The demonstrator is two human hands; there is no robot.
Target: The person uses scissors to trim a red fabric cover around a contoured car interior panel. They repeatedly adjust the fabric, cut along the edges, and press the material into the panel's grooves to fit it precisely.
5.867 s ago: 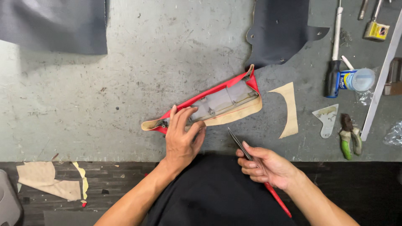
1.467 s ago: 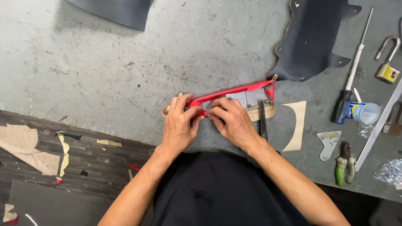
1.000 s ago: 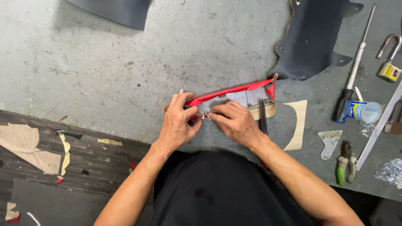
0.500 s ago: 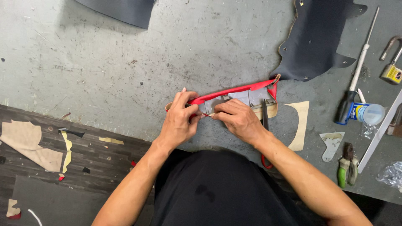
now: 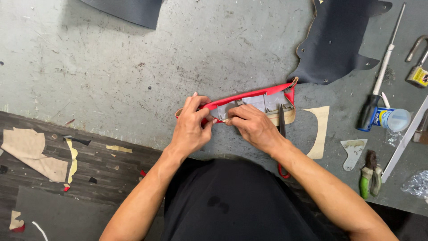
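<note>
— On the grey workbench (image 5: 111, 85), near its front edge, what does the head view show in the hands?

— A long, narrow red-edged piece (image 5: 254, 99) with grey panels and a tan strip along its lower side. It lies flat, running up to the right toward a dark leather cutout (image 5: 339, 40). The left hand (image 5: 191, 127) pinches its near end between thumb and fingers; the right hand (image 5: 252, 125) presses down just beside it, fingertips closed on the lower edge. The hands nearly touch.

— How would it handle?

— Light and soft, I'd judge — thin layers that bend easily and could slip against each other. Best held by the red edge, close to the spot being worked, with the rest flat on the bench.

— Anything else close by?

— Scissors (image 5: 281, 134) behind the right wrist, a tan curved offcut (image 5: 320, 134), a screwdriver (image 5: 379, 85) and a padlock (image 5: 418, 67) to the right.
</note>
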